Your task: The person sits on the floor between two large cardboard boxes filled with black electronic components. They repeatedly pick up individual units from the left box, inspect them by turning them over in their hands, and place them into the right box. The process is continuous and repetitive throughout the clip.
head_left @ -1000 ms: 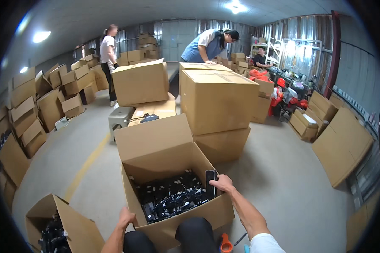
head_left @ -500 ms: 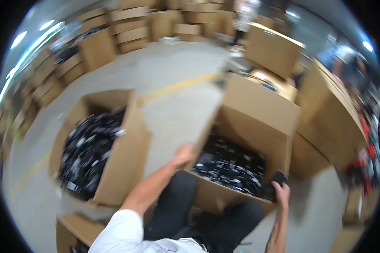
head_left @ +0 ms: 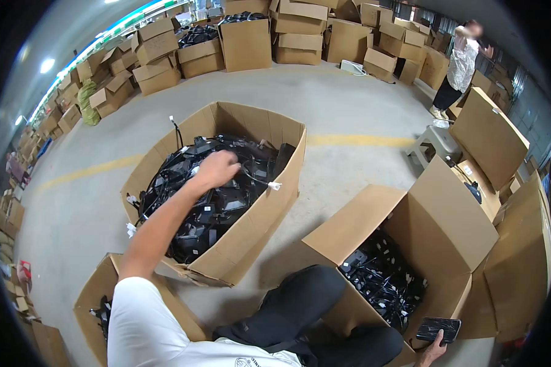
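My left hand [head_left: 218, 169] is over a big open cardboard box [head_left: 251, 235] full of black electronic units with tangled cables [head_left: 202, 205] and white plugs. Its fingers curl down into the heap, slightly blurred; what they grip, if anything, is hidden. At the lower right my right hand [head_left: 433, 352] holds a flat black rectangular device [head_left: 438, 329], thumb on its near edge. The device sits just outside the near corner of a second open box [head_left: 453, 214]. Inside that box lie more black units with cables [head_left: 386, 278].
A third box [head_left: 92, 300] stands at the lower left, beside my left arm. Behind the right box are a grey plastic stool [head_left: 438, 145] and large cartons [head_left: 517, 257]. Stacked cartons [head_left: 297, 33] line the far side. A person [head_left: 461, 64] stands at the far right.
My view has turned left. My left hand has gone from the right box's rim into the left box's heap. My right hand still holds the black device, now tilted flat side up.
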Demonstrator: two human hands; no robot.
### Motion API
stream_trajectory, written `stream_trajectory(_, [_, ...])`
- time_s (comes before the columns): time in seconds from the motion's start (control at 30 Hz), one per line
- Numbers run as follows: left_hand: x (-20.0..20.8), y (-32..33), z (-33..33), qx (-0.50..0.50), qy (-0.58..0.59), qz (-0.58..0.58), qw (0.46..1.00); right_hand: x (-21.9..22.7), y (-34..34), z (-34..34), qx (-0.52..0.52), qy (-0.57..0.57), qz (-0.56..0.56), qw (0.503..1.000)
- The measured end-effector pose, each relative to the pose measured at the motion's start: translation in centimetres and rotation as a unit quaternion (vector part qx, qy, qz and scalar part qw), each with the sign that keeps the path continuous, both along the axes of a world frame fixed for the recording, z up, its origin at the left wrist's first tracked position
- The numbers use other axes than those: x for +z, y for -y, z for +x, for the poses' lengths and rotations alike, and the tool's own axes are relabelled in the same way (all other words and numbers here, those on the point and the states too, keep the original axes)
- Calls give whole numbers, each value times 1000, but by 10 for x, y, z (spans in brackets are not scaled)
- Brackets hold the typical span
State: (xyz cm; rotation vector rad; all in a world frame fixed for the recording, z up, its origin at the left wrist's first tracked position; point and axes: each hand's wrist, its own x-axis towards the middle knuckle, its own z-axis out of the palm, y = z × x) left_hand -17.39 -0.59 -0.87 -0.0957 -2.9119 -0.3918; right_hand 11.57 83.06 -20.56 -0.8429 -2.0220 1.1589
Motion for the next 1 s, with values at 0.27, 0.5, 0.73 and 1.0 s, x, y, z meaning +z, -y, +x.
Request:
stream_trajectory(0.27, [-75,23,70,57,67,-169,982,7,-5,13,4,24,12,1000])
stream_trajectory(0.5, [-99,61,46,179,87,-243,949,15,13,10,22,49,22,998])
stream_trajectory(0.73, [58,29,87,131,-59,218,965,44,31,10,-3,-77,-40,996])
stream_trajectory(1.0, [158,-94,100,-95,-45,477,873,180,196,-94,165,-57,-128,976])
